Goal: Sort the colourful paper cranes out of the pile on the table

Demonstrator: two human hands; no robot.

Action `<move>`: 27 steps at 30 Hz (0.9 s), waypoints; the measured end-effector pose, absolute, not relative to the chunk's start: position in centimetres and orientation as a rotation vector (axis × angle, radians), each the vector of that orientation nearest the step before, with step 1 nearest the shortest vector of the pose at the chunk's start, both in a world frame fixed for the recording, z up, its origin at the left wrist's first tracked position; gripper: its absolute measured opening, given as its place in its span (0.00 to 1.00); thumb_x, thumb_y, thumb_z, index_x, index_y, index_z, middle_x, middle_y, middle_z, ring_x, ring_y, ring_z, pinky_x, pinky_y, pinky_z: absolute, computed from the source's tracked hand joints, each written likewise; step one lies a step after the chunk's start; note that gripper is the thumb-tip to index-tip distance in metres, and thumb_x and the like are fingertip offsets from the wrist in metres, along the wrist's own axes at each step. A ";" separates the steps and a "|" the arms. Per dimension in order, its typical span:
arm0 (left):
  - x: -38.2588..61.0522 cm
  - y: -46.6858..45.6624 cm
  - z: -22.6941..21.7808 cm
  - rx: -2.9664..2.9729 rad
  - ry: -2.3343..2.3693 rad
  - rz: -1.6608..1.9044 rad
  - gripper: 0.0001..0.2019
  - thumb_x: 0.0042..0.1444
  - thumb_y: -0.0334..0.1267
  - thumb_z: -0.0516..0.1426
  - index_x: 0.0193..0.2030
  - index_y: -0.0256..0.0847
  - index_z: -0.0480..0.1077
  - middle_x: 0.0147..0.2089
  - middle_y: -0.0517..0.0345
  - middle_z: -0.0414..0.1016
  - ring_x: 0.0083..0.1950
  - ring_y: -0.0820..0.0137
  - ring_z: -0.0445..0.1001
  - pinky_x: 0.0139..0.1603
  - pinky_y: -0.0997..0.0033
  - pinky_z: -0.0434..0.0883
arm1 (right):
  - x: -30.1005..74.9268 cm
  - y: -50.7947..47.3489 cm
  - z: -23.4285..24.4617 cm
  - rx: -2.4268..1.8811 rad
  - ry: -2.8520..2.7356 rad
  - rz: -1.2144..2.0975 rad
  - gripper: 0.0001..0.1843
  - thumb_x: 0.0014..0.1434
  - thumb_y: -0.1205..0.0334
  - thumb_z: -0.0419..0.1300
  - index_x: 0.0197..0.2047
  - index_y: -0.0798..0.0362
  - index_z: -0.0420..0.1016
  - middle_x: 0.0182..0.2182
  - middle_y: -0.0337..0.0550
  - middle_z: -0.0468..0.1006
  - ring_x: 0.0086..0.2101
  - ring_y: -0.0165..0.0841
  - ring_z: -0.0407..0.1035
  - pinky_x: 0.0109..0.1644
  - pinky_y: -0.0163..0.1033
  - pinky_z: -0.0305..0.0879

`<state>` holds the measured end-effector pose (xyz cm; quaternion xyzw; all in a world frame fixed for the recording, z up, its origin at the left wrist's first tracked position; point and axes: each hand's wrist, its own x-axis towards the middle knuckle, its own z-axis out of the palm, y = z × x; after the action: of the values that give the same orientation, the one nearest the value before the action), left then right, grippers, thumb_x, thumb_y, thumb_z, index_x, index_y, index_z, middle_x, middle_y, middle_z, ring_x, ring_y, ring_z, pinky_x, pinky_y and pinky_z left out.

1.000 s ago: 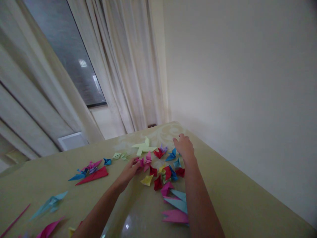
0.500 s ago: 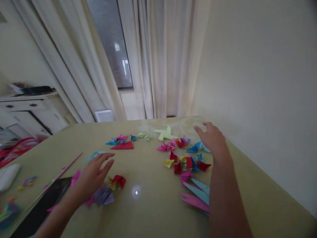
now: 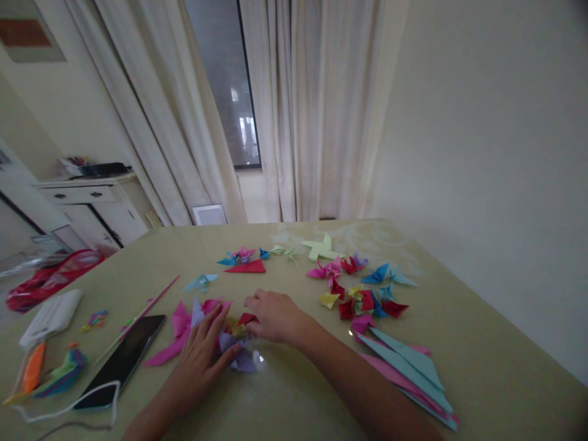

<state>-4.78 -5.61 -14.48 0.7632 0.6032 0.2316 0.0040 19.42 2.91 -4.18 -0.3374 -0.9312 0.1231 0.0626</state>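
Observation:
My left hand [image 3: 206, 349] lies over a cluster of folded paper pieces, its fingers stretched out. Beneath and around it are a magenta origami piece [image 3: 180, 320] and a crumpled purple origami piece [image 3: 243, 360]. My right hand [image 3: 278, 315] has its fingers curled down onto a red origami piece [image 3: 245, 318], at the right side of the same cluster. A yellow origami piece [image 3: 237, 331] sits between the two hands, partly covered. Some of the paper under my left palm is hidden.
Several small origami cranes and a pale green paper cross [image 3: 323, 247] spread over the back and right of the table. Long folded paper planes [image 3: 408, 367] lie at front right. A black phone [image 3: 124, 358], a pink stick [image 3: 156, 301] and a white charger [image 3: 52, 315] are at left.
My right hand has swung left from above the right-hand cranes to the red piece. My left hand has lowered onto the cluster. The view has turned slightly left.

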 end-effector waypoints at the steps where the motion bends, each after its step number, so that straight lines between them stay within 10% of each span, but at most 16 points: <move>1: -4.2 -5.2 -14.6 2.411 1.863 0.745 0.38 0.71 0.52 0.54 0.82 0.56 0.42 0.80 0.46 0.56 0.79 0.48 0.57 0.74 0.37 0.64 | 19.2 3.0 -4.7 -1.049 -2.811 0.348 0.20 0.68 0.51 0.63 0.59 0.50 0.77 0.53 0.54 0.82 0.49 0.45 0.80 0.47 0.46 0.76; 18: 2.6 4.6 -7.1 2.503 1.657 0.300 0.36 0.58 0.44 0.64 0.74 0.49 0.64 0.77 0.43 0.62 0.76 0.43 0.61 0.71 0.36 0.64 | 25.9 6.7 -0.9 -1.563 -2.505 0.218 0.14 0.68 0.65 0.58 0.54 0.53 0.78 0.48 0.56 0.85 0.48 0.45 0.81 0.48 0.43 0.73; 27: 6.0 6.7 -6.6 2.521 1.520 0.042 0.13 0.54 0.33 0.62 0.46 0.45 0.80 0.52 0.47 0.82 0.57 0.50 0.79 0.59 0.51 0.72 | 31.9 5.6 3.3 -1.688 -2.389 0.189 0.10 0.67 0.63 0.61 0.51 0.51 0.78 0.43 0.48 0.85 0.44 0.41 0.79 0.43 0.39 0.66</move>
<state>6.00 6.68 -6.59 0.8522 0.5137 0.0143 0.0988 31.95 5.61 3.33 -0.5726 -0.8106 0.0640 0.1051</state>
